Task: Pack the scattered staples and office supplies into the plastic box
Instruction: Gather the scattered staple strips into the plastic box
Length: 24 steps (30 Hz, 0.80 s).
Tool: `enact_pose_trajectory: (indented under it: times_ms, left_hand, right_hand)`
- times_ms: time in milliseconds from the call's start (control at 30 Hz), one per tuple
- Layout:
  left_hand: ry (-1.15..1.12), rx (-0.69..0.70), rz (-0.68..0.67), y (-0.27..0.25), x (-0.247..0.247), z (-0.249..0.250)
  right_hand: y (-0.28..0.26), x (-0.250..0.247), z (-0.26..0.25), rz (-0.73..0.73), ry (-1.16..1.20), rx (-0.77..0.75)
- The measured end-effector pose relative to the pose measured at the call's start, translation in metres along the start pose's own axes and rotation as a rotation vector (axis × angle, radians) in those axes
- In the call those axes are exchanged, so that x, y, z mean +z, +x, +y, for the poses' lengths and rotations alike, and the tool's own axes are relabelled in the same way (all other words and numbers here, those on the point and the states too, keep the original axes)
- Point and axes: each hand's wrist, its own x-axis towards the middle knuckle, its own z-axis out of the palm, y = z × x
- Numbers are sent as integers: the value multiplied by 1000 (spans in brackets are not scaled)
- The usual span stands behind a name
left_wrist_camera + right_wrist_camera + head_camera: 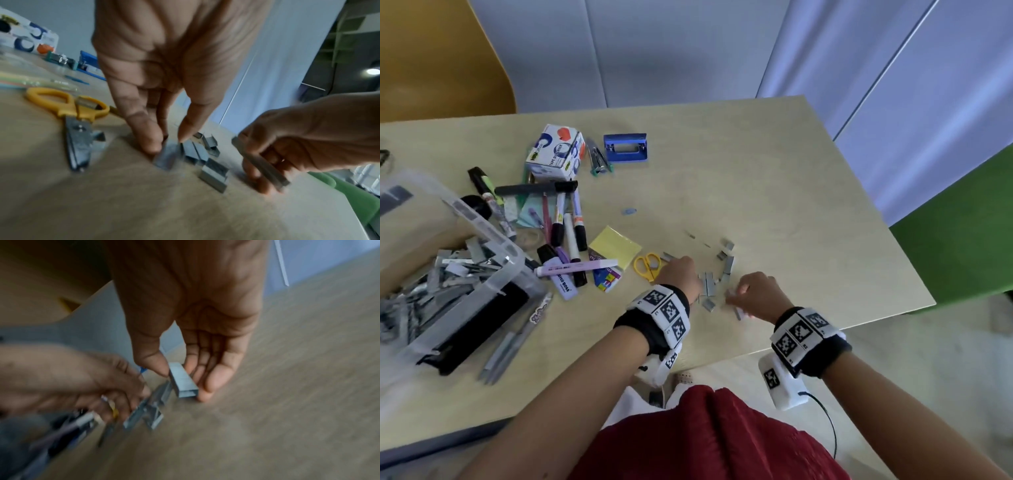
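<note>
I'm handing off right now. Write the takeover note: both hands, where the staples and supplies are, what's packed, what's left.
Left hand: pinches a grey metal staple strip on the pale wooden table.
Right hand: holds another staple strip between thumb and fingers, just off the table.
Loose staple strips lie beyond both hands.
Done: clear plastic box, at the table's left, already holds many staple strips.
Left: remaining strips, yellow-handled scissors, yellow sticky-note pad, markers and pens, tape dispenser carton, blue hole punch.
</note>
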Motion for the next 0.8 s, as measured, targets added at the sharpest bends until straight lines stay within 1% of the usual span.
enact_pose_trajectory:
  times_ms: [67, 133, 233, 267, 300, 333, 433, 467, 533, 600, 667, 733, 800]
  left_hand:
    - [10, -7, 27, -2, 1, 2]
    - [24, -9, 42, -2, 1, 1]
    - [74, 13, 78, -4, 0, -1]
    - [92, 19, 94, -5, -1, -2]
    - [103, 23, 116, -6, -2, -3]
    - [110, 31, 139, -6, -3, -5]
    - [139, 60, 138, -6, -3, -12]
    - [155, 69, 134, -6, -3, -14]
    - [186, 92, 133, -4, -3, -17]
    - [191, 106, 136, -4, -5, -21]
    - [142, 81, 130, -4, -10, -26]
    - [12, 26, 148, -3, -18, -33]
    - [-166, -26, 168, -1, -25, -39]
  right_hand:
    - [6, -7, -1, 5, 148, -16]
    - [9, -12, -5, 0, 341, 10]
    - [11, -16, -17, -116, 630, 56]
    - [13, -15, -21, -133, 664, 54]
    - [14, -13, -25, -118, 618, 43]
    - [16, -10, -29, -78, 498, 26]
    - [16, 1, -38, 18, -2, -45]
    - [15, 4, -41, 39, -114, -41]
    - [11, 12, -47, 54, -257, -29]
    - [11, 19, -52, 70, -338, -57]
    - [13, 24, -57, 105, -359, -98]
    - [15, 26, -60, 138, -333, -124]
    - [18, 27, -60, 156, -313, -142]
